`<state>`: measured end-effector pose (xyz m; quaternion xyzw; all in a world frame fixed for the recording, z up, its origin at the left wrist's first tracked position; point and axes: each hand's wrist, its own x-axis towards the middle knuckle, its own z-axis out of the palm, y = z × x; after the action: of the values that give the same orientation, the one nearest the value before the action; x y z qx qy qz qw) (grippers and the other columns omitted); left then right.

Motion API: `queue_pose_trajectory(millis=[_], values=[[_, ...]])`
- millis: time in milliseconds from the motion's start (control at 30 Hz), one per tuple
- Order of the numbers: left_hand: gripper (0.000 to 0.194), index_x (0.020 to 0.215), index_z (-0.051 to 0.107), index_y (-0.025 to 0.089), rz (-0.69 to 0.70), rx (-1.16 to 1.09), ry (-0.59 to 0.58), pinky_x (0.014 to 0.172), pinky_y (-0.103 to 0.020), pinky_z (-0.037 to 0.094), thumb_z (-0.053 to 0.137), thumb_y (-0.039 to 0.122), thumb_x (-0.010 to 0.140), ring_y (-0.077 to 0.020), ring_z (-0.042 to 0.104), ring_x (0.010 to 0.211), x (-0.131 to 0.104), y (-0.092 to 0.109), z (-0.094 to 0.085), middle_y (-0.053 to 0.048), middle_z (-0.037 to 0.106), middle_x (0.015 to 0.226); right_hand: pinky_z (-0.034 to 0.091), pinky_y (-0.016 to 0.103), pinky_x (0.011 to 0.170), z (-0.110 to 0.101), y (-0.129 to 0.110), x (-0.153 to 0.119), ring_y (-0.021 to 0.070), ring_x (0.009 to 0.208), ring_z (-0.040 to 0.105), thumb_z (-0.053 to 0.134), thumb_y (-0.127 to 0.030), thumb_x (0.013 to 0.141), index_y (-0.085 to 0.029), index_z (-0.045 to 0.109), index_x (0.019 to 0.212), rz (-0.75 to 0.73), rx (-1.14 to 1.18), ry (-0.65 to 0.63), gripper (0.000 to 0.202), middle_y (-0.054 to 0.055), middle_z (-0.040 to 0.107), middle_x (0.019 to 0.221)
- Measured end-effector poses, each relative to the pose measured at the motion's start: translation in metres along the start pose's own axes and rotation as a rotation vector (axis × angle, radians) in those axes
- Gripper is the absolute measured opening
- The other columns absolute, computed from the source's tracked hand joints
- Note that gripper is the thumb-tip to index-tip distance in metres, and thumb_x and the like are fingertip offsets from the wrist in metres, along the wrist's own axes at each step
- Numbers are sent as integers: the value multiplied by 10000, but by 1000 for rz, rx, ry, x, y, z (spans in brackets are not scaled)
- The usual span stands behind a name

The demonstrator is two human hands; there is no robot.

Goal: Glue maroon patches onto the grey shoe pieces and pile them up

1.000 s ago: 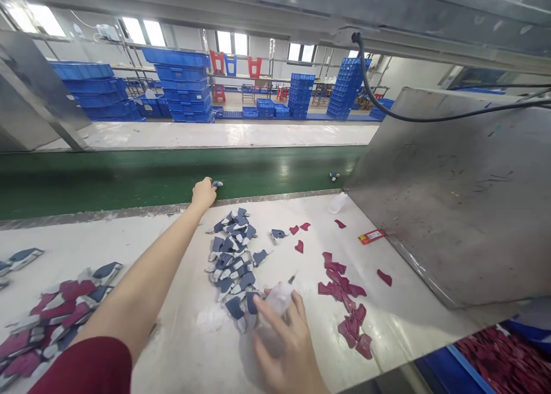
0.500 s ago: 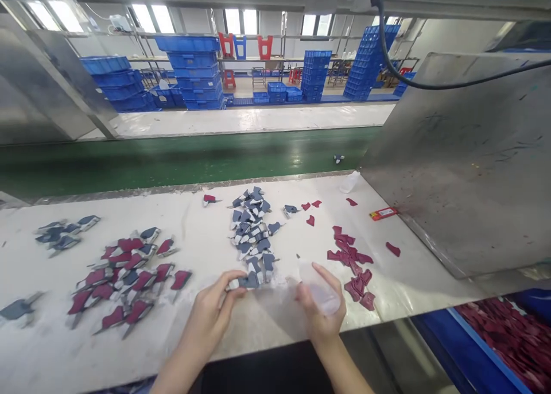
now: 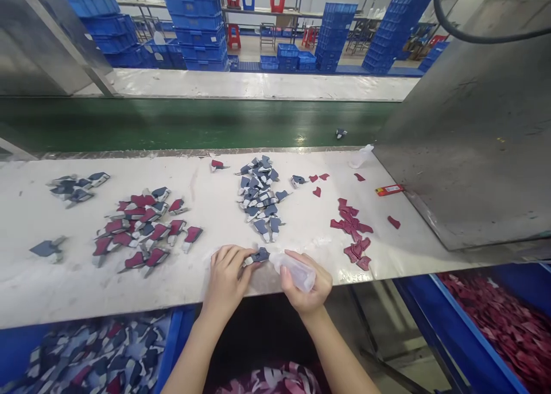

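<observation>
Near the front edge of the white table (image 3: 206,285), my left hand (image 3: 230,276) pinches a grey-blue and white piece (image 3: 260,255) between thumb and fingers. My right hand (image 3: 307,282) is wrapped round a translucent squeeze bottle (image 3: 299,272), whose tip points left and meets or nearly meets the piece. Just beyond lies a column of grey-blue pieces (image 3: 260,190). Left of my left hand spreads a heap of pieces with dark red tops (image 3: 146,216). Loose dark red flat pieces (image 3: 350,221) lie to the right.
A blue bin of mixed pieces (image 3: 99,354) sits below the table at left, another with red pieces (image 3: 499,319) at right. A metal panel (image 3: 469,135) rises at the right. A green belt (image 3: 206,124) runs behind the table, with one piece (image 3: 340,134) on it.
The view has tilted down, bringing the lower left bin into sight. The bottle in my right hand has come left, its tip now at the piece in my left hand.
</observation>
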<state>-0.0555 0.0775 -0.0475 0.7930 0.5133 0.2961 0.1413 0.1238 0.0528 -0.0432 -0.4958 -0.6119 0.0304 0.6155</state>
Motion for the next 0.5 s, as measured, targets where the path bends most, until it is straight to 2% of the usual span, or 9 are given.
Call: queue_pose_trajectory(millis=[500], values=[[111,1027,641,238,-29,-11,-20,841,-380,361,612,243,919,-231,560,963,1,2,-1,-19,698,963,577,308,523,0,0,1,204,611,699,673,-132,804,-132,704,1003,21,32,-56,201,96,746,785]])
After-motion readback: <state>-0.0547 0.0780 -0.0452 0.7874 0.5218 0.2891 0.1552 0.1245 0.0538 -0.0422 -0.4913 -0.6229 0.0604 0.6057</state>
